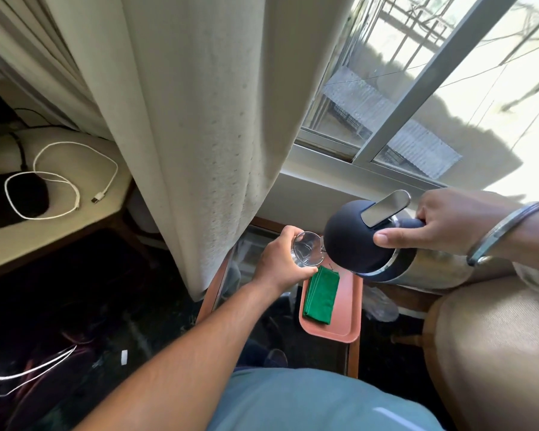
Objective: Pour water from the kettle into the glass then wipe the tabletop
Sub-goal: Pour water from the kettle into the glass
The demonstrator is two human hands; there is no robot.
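Observation:
My right hand [442,222] grips the handle of a steel kettle with a black lid [352,237], tilted left so its spout meets the rim of a clear glass [307,248]. My left hand [277,262] holds that glass up from its left side, above the table. Below them a folded green cloth [322,293] lies on a pink tray [347,309], which rests on a small glass-topped table [252,247] with a wooden frame. I cannot tell whether water is flowing.
A cream curtain [199,135] hangs just left of the table, covering its far corner. The window sill [324,178] runs behind. A tan cushioned chair [492,343] stands at the right. A white cable [75,181] lies on a bed at the left.

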